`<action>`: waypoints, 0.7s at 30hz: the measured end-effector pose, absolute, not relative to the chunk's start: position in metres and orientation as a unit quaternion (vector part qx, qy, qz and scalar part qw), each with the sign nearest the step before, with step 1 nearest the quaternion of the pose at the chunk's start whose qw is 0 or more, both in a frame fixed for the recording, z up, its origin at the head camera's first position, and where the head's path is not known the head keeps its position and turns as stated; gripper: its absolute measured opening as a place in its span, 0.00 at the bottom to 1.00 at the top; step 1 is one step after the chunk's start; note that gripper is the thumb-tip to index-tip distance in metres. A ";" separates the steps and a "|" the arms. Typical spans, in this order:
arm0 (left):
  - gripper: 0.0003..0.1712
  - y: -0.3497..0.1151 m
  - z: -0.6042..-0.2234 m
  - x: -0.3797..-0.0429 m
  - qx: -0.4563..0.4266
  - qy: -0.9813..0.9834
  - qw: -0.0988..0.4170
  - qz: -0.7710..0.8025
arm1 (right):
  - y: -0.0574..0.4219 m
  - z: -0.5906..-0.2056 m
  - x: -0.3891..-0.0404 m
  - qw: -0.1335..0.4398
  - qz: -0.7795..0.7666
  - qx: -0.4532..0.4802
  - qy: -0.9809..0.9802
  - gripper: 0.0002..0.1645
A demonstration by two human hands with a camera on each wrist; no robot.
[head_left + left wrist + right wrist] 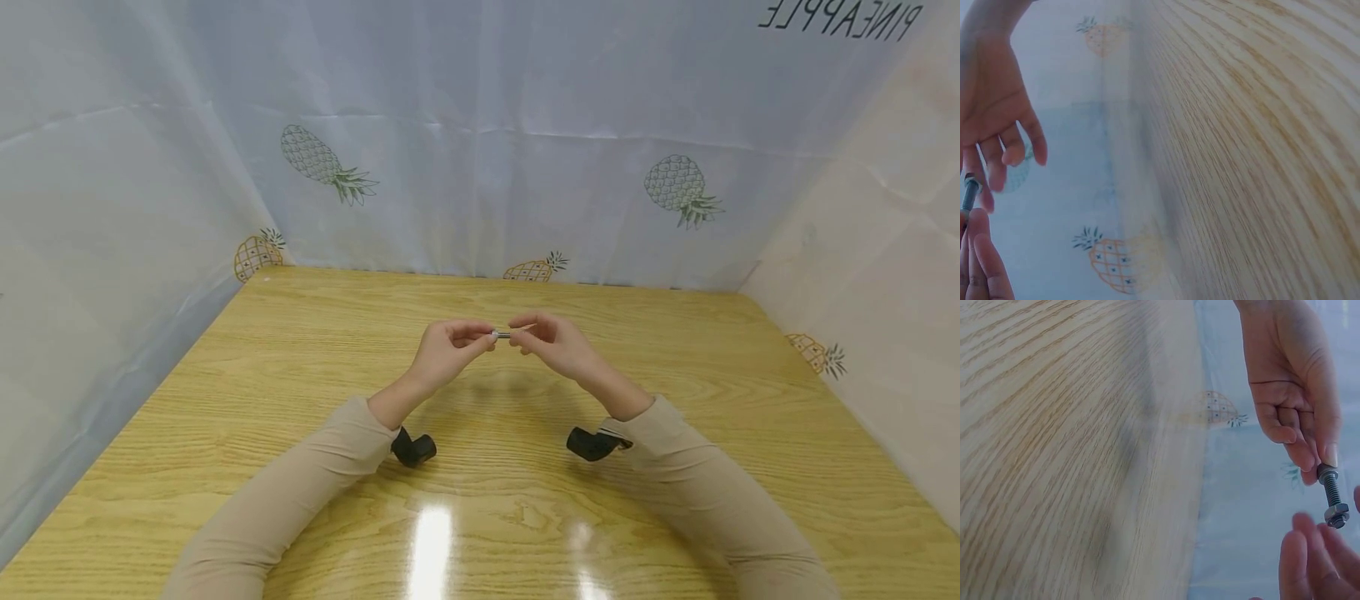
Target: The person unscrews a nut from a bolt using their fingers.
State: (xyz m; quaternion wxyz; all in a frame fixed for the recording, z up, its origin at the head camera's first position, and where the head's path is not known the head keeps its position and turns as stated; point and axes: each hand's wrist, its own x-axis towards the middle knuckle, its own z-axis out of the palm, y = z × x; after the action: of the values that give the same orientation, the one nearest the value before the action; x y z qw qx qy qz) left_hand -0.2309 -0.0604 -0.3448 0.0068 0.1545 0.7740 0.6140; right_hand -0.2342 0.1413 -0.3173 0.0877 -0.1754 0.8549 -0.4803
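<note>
"One bolt (1332, 489), metal, with one hex nut (1336, 512) threaded near its free end. Where do you log it?"

"From my remote station: between the two hands, raised above the wooden tabletop (330, 333). Item one, left hand (450, 348): thumb and fingers pinching the bolt's head end."

"And the other?"

"Item two, right hand (557, 343): fingers parted, loosely extended beside the nut end (my right wrist view blurs one fingertip). I cannot tell whether any tip touches the nut."

"How does the bolt lie?"

"Bridging the gap, roughly level on my head view: head toward the left hand, nut toward the right, both hands near each other."

"Sundries?"

"Two tan sleeves (277, 492); two black fittings (414, 451), one under each cuff; one pale curtain (480, 192) behind the far table edge, printed with pineapples (310, 153). I also list dark lettering (840, 18), upper right, reading mirror-reversed."
</note>
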 end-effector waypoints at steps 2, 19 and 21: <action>0.14 -0.061 -0.344 -0.230 0.154 0.776 0.006 0.612 | 0.141 -0.317 -0.234 0.095 -0.483 -0.171 0.853 0.21; 0.14 -0.061 -0.345 -0.230 0.157 0.771 0.004 0.618 | 0.141 -0.316 -0.232 0.090 -0.475 -0.180 0.857 0.21; 0.14 -0.061 -0.345 -0.230 0.157 0.771 0.002 0.617 | 0.141 -0.316 -0.232 0.082 -0.473 -0.182 0.858 0.19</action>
State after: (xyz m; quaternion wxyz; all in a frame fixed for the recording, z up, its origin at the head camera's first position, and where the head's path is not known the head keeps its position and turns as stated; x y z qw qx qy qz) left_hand -0.2302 -0.0613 -0.3454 0.0022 0.1573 0.7707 0.6175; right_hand -0.2323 0.1407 -0.3162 0.0817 -0.1815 0.8583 -0.4730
